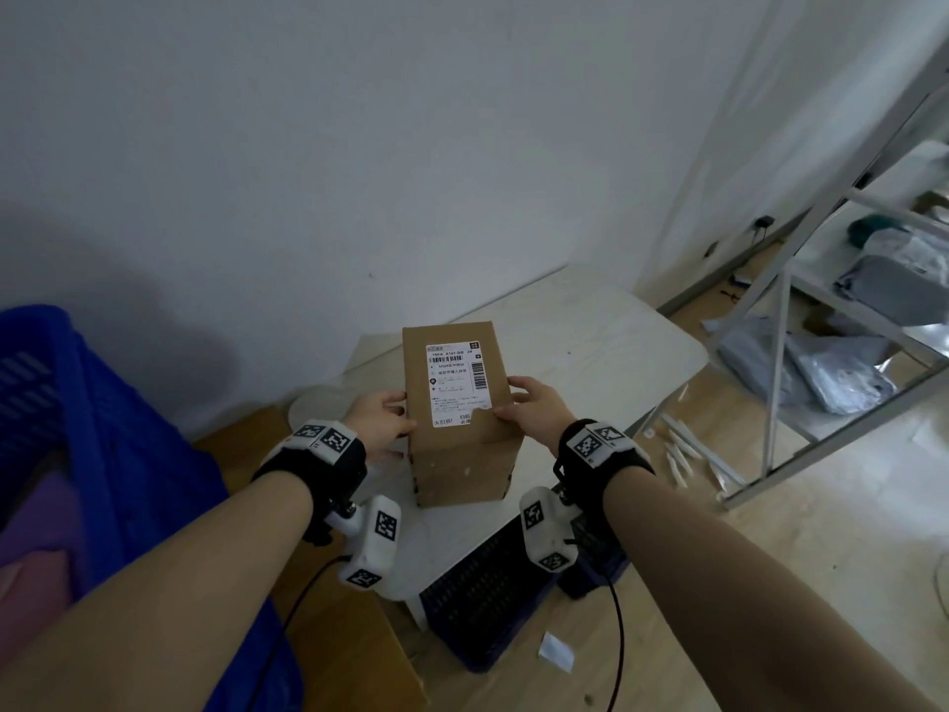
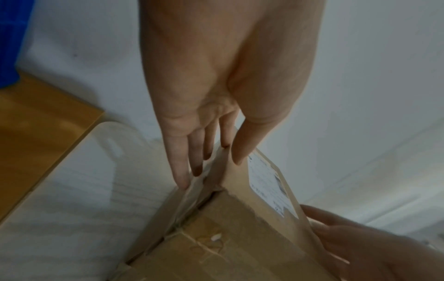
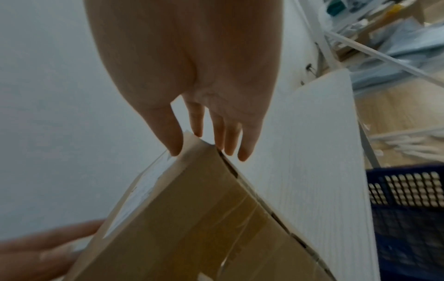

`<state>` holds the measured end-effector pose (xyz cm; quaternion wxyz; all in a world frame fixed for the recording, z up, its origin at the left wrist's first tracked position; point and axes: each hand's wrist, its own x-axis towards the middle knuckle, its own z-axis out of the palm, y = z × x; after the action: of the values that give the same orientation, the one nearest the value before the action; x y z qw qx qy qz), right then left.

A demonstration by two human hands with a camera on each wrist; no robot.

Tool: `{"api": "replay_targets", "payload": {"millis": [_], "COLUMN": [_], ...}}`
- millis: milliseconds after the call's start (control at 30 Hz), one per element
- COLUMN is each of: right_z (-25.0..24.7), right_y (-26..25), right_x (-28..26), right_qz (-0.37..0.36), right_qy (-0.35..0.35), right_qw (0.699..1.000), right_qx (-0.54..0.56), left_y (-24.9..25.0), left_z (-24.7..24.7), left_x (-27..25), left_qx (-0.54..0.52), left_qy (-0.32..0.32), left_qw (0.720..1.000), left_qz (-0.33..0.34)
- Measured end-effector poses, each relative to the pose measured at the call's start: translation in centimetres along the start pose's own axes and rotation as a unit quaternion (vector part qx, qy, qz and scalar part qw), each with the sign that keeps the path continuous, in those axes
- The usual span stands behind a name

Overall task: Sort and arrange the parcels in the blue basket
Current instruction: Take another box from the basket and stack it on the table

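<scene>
A tall brown cardboard box [image 1: 452, 403] with a white shipping label on its top face is over the white table [image 1: 590, 341]; whether it rests on it I cannot tell. My left hand [image 1: 403, 413] grips its left top edge, thumb on top and fingers down the side. My right hand [image 1: 516, 403] pinches the right top edge the same way. In the wrist views the left hand [image 2: 216, 165] and right hand [image 3: 204, 150] clamp the box [image 2: 240, 237] [image 3: 192, 218]. The blue basket [image 1: 102, 403] stands at the far left, with pink and purple things inside.
A dark blue slatted basket [image 1: 488, 598] sits on the floor under the table's near edge. A white metal rack [image 1: 780, 352] at the right holds grey mailer bags [image 1: 832, 362]. White sticks [image 1: 678, 454] and a cardboard sheet [image 1: 380, 650] lie on the wooden floor.
</scene>
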<state>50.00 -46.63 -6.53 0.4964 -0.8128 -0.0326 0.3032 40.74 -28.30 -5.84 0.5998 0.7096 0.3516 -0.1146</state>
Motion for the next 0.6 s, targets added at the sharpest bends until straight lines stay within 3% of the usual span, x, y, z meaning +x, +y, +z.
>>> {"api": "replay_targets", "payload": {"millis": [133, 333, 600], "right_z": [-0.3, 0.7, 8.5], "right_y": [-2.3, -9.3, -20.2], "right_x": [-1.3, -4.1, -10.4], "right_qz": [-0.06, -0.14, -0.255], "right_qy": [0.03, 0.022, 0.023], "right_qw": [0.989, 0.959, 0.905], "right_qx": [-0.135, -0.247, -0.34], "left_y": [1.9, 6.4, 8.2], "left_z": [-1.5, -6.4, -17.6], "left_x": [-1.3, -6.0, -15.1], "left_qx": [0.117, 0.165, 0.31], "left_qy": [0.031, 0.11, 0.199], "left_qw": [0.99, 0.965, 0.896], "left_qz": [0.067, 0.169, 0.247]}}
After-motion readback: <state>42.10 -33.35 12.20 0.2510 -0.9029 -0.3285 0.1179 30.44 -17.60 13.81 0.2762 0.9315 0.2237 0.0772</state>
